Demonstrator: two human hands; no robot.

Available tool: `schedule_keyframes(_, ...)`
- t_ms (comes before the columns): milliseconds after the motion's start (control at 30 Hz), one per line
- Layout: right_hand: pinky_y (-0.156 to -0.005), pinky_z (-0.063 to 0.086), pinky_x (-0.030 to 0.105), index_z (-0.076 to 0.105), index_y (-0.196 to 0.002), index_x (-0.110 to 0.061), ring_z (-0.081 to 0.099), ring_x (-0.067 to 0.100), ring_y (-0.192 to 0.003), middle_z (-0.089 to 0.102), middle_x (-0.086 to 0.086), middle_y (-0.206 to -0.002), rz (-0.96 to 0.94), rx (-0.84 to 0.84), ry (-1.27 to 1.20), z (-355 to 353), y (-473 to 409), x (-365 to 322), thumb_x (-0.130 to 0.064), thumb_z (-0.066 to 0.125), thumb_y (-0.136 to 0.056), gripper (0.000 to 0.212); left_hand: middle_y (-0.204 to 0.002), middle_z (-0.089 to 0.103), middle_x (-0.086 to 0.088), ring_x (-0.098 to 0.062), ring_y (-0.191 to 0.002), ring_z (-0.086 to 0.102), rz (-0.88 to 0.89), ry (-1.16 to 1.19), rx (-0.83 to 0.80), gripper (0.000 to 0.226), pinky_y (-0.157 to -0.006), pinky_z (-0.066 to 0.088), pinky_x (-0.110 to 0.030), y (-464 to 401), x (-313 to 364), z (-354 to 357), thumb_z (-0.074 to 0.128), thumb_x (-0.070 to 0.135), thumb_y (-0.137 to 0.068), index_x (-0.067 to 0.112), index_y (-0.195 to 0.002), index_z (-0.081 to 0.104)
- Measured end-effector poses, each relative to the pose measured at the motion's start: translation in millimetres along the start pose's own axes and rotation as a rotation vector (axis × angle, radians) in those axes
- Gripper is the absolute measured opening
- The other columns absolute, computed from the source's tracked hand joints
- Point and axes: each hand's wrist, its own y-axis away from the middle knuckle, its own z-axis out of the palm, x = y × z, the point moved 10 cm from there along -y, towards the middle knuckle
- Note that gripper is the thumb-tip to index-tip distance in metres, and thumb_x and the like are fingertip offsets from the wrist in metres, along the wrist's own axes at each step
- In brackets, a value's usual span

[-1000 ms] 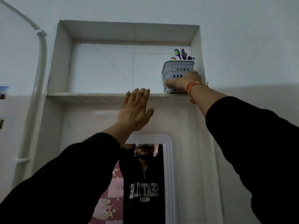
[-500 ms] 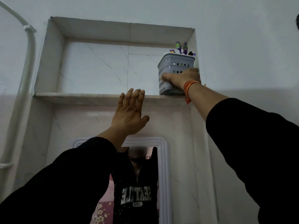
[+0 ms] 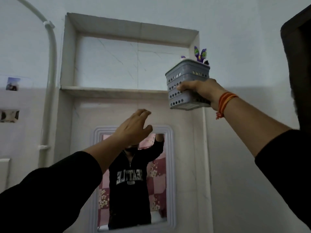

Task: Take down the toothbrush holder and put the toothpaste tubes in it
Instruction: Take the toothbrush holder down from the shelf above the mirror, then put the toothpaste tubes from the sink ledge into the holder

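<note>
Bathroom niche (image 3: 117, 91): holder (image 3: 187, 84) clear of ledge.
R hand (image 3: 202, 89) clamped on holder; L hand (image 3: 134, 126) fingers spread, empty. Tilt could spill the 2 brushes (image 3: 200, 53).

Toothbrush holder (image 3: 187, 86) now off the shelf (image 3: 114, 91), left hand (image 3: 134, 126) lower.

The right hand (image 3: 200, 91) gripped a grey toothbrush holder (image 3: 186, 84) in the air, clear of the shelf (image 3: 114, 91) to its left, with purple toothbrushes (image 3: 200, 54) sticking out above. The left hand (image 3: 134, 128) was raised, fingers spread and holding nothing, below the shelf and above a mirror (image 3: 133, 179).
</note>
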Motion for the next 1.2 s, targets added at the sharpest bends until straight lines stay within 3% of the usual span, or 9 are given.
schedule_keyframes(167,-0.078,0.066,0.039,0.054,-0.125,-0.016,0.075,0.021,-0.092,0.073,0.002,-0.111,0.117,0.032,0.055,22.2,81.9,98.7,-0.067,0.093,-0.010,0.132,-0.138,0.058,-0.001,-0.023,-0.121,0.060,-0.036,0.126,-0.105,0.045,-0.100,0.051,-0.044,72.1,-5.3,43.9,0.054,0.032,-0.093,0.021,-0.136,0.057)
schedule_keyframes(267,-0.086,0.064,0.042,0.044,-0.123,-0.011,0.069,0.022,-0.098,0.066,0.003,-0.116,0.201,0.025,0.081,38.9,143.2,166.1,-0.060,0.096,-0.028,0.119,-0.118,0.061,0.007,-0.013,-0.112,0.058,-0.054,0.217,-0.187,0.031,-0.095,0.050,-0.035,119.4,-4.5,85.2,0.059,0.021,-0.095,0.015,-0.124,0.066)
schedule_keyframes(367,-0.092,0.057,0.038,0.037,-0.127,-0.008,0.062,0.024,-0.105,0.061,0.006,-0.124,0.276,0.000,0.130,52.3,198.4,239.3,-0.050,0.099,-0.046,0.110,-0.119,0.067,0.000,-0.018,-0.112,0.064,-0.127,0.295,-0.313,0.030,-0.095,0.054,-0.035,165.9,-11.9,143.2,0.061,0.013,-0.094,0.012,-0.123,0.070)
schedule_keyframes(500,-0.085,0.054,0.033,0.037,-0.129,-0.007,0.063,0.028,-0.113,0.061,0.008,-0.128,0.305,-0.006,0.165,70.7,270.3,336.8,-0.050,0.100,-0.042,0.115,-0.121,0.073,-0.006,-0.020,-0.106,0.070,-0.200,0.268,-0.542,0.029,-0.091,0.055,-0.027,229.8,-28.0,238.2,0.064,0.009,-0.093,0.011,-0.121,0.073)
schedule_keyframes(667,-0.077,0.051,0.029,0.037,-0.128,-0.009,0.058,0.019,-0.096,0.057,-0.001,-0.116,0.453,-0.070,0.179,91.7,357.6,456.0,-0.035,0.103,-0.044,0.110,-0.113,0.076,-0.002,-0.022,-0.106,0.068,-0.259,0.190,-0.885,0.025,-0.094,0.055,-0.033,304.6,-39.4,361.3,0.065,0.014,-0.090,0.018,-0.112,0.078)
schedule_keyframes(867,-0.068,0.049,0.014,0.037,-0.131,-0.007,0.060,0.015,-0.089,0.057,-0.006,-0.107,0.566,-0.074,0.173,105.5,441.3,551.9,-0.025,0.106,-0.034,0.120,-0.122,0.072,-0.008,-0.026,-0.115,0.065,-0.201,0.083,-1.246,0.035,-0.097,0.052,-0.033,380.7,-43.1,485.1,0.071,0.022,-0.087,0.017,-0.122,0.072)
schedule_keyframes(933,-0.066,0.044,-0.002,0.038,-0.133,-0.005,0.061,0.014,-0.090,0.058,-0.004,-0.109,0.606,-0.068,0.127,111.3,458.9,569.0,-0.020,0.106,-0.032,0.123,-0.126,0.068,-0.009,-0.028,-0.117,0.062,-0.173,0.051,-1.309,0.042,-0.098,0.051,-0.035,395.9,-47.5,512.3,0.072,0.032,-0.089,0.016,-0.127,0.068)
schedule_keyframes(1100,-0.075,0.043,-0.009,0.040,-0.139,-0.004,0.063,0.014,-0.105,0.061,0.001,-0.120,0.672,-0.114,0.042,126.0,495.5,598.6,-0.017,0.106,-0.025,0.133,-0.127,0.061,-0.012,-0.033,-0.117,0.062,-0.031,-0.062,-1.364,0.037,-0.092,0.053,-0.039,418.2,-52.8,554.9,0.067,0.022,-0.087,0.016,-0.124,0.065)
schedule_keyframes(1200,-0.082,0.044,-0.006,0.036,-0.138,-0.016,0.058,-0.014,-0.111,0.056,-0.011,-0.126,0.704,-0.172,-0.038,132.8,512.9,606.9,-0.013,0.103,-0.024,0.132,-0.129,0.059,-0.015,-0.033,-0.117,0.061,0.045,-0.098,-1.368,0.033,-0.090,0.049,-0.038,425.9,-48.8,567.0,0.057,0.023,-0.095,0.012,-0.125,0.064)
